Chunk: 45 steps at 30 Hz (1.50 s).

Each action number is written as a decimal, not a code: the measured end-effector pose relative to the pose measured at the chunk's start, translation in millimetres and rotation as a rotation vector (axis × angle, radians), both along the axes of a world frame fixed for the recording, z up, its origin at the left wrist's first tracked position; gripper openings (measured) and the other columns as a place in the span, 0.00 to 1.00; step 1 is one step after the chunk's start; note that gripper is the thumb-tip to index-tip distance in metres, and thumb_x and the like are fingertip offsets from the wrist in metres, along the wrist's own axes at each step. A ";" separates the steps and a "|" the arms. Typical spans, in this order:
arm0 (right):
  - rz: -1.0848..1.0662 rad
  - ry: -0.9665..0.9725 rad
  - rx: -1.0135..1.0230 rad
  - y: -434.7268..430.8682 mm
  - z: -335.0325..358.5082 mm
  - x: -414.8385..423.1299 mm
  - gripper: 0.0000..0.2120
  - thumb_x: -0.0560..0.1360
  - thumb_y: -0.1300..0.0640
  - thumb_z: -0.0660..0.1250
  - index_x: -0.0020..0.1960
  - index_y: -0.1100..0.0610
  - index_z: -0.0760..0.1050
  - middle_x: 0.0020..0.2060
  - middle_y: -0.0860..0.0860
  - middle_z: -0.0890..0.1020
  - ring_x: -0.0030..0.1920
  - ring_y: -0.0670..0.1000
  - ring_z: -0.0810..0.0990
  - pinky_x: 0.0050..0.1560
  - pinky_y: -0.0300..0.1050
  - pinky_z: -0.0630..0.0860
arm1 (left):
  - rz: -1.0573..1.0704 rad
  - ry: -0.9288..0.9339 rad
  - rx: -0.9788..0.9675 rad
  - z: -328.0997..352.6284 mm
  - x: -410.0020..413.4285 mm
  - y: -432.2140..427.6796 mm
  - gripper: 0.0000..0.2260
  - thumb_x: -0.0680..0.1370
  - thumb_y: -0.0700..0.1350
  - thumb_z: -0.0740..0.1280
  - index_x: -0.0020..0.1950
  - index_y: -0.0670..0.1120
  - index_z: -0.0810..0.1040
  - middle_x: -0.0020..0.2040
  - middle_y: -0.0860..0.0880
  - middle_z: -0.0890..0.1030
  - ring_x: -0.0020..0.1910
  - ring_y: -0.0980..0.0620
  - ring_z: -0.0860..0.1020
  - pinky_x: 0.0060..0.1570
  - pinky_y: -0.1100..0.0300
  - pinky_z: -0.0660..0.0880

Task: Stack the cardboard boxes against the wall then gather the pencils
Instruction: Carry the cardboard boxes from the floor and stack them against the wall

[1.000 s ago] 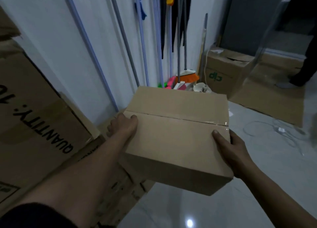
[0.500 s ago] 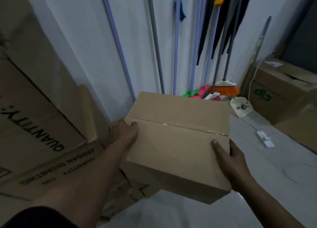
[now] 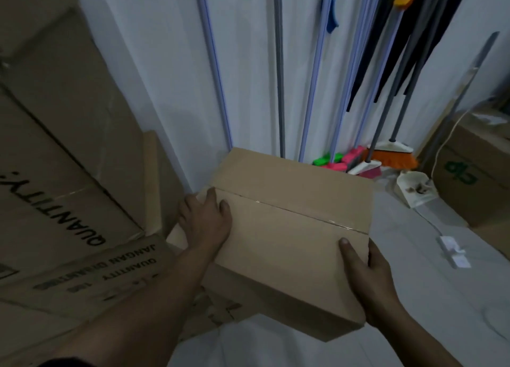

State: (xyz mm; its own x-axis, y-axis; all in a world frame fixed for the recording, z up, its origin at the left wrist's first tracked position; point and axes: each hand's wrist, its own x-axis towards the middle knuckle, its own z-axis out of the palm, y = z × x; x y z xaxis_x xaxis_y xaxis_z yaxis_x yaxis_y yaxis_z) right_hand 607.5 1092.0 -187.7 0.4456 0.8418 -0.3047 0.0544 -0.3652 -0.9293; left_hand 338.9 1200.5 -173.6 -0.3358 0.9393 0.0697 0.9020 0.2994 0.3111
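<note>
Plain brown taped cardboard box, clasped at opposite edges by the left hand and right hand, thumbs on top. It has been brought close to the white wall, unreleased, so stacking remains unfinished.

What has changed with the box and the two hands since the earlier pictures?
The cardboard box, carried by both hands, has moved forward, closer to the wall and the broom heads on the floor. The left hand seems to have slid slightly further onto the box top. The right hand keeps its grip on the near right corner, thumb on top. The box stays closed.
</note>
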 end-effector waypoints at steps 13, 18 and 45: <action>0.147 0.164 -0.075 6.5 -3.8 11.4 0.31 0.77 0.46 0.69 0.74 0.51 0.59 0.61 0.51 0.76 0.58 0.56 0.77 0.63 0.56 0.75 | 0.021 -0.202 -0.072 11.2 99.6 -114.7 0.22 0.79 0.59 0.59 0.73 0.60 0.66 0.78 0.36 0.42 0.77 0.39 0.40 0.74 0.46 0.44; 0.288 0.204 -0.109 9.9 -1.8 32.7 0.24 0.77 0.45 0.69 0.66 0.51 0.62 0.61 0.51 0.75 0.58 0.55 0.77 0.63 0.60 0.75 | -0.007 -0.349 -0.164 22.2 139.6 -164.3 0.37 0.68 0.72 0.66 0.75 0.64 0.61 0.78 0.41 0.33 0.76 0.42 0.31 0.76 0.44 0.45; 0.733 -0.241 0.046 102.7 20.3 105.4 0.51 0.61 0.32 0.77 0.78 0.46 0.60 0.73 0.52 0.69 0.70 0.59 0.70 0.67 0.61 0.71 | 0.027 -0.489 -0.213 11.3 154.4 -217.4 0.52 0.56 0.63 0.75 0.75 0.69 0.52 0.78 0.44 0.33 0.78 0.47 0.54 0.72 0.56 0.64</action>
State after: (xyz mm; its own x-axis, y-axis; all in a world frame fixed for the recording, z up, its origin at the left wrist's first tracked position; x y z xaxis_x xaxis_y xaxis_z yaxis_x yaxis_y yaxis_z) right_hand 712.9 1194.7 -167.4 -0.1813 0.9568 -0.2275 0.4705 -0.1188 -0.8744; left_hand 493.3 983.1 -162.3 -0.3059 0.9060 -0.2926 0.6580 0.4233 0.6228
